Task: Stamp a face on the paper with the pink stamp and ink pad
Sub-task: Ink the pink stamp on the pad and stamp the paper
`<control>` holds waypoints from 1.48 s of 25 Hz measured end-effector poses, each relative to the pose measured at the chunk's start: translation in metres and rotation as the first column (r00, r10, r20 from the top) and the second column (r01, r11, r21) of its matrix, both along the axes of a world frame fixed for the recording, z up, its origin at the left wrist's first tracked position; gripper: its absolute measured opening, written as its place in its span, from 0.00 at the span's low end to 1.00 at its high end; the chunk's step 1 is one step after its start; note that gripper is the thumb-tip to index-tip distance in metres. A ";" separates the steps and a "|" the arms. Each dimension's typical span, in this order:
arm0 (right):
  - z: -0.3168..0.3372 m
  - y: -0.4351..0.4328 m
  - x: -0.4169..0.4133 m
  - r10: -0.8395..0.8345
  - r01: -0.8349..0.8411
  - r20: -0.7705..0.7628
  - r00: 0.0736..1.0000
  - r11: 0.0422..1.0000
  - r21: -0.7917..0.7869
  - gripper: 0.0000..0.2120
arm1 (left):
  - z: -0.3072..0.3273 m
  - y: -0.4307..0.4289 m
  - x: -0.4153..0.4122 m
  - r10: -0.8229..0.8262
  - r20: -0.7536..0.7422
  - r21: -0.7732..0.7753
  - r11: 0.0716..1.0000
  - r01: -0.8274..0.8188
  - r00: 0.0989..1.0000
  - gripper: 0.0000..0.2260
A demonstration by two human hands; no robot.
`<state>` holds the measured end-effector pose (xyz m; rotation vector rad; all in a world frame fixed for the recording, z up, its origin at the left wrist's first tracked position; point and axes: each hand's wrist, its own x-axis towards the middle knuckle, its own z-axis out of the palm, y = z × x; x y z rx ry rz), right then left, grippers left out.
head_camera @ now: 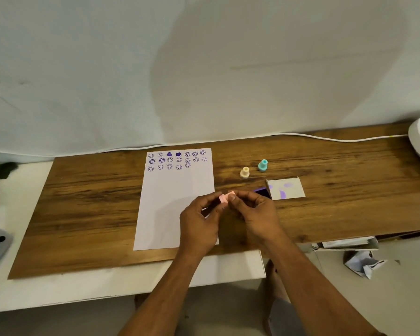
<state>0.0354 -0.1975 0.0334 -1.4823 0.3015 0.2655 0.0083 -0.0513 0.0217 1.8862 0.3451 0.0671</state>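
Both hands meet above the right edge of the paper [175, 204]: the left hand [199, 221] and right hand [255, 214] each pinch the small pink stamp [224, 198] between fingertips, held clear of the tabletop [87, 214], probably to turn its face the right way. The open purple ink pad [262, 191] lies just beyond the right hand, close for inking, with rows of stamped faces [177, 160] filling the sheet's far end.
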 end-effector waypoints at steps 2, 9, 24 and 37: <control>0.002 0.001 -0.001 -0.003 0.003 -0.011 1.000 1.000 0.005 0.07 | 0.002 0.004 0.002 -0.008 -0.017 -0.069 0.998 0.006 1.000 0.12; 0.011 -0.010 0.011 -0.140 0.149 0.064 0.988 0.974 -0.171 0.10 | -0.004 0.024 0.007 0.121 -0.060 -0.260 0.956 -0.133 0.991 0.11; -0.023 -0.035 0.016 0.446 0.037 0.177 0.877 0.304 -0.952 0.13 | -0.016 0.058 0.011 0.209 -0.072 0.017 0.978 -0.208 0.975 0.13; 0.003 -0.063 0.055 0.783 -0.169 0.017 0.622 0.155 -0.973 0.15 | -0.011 0.061 0.011 0.234 -0.049 0.008 0.972 -0.234 0.971 0.14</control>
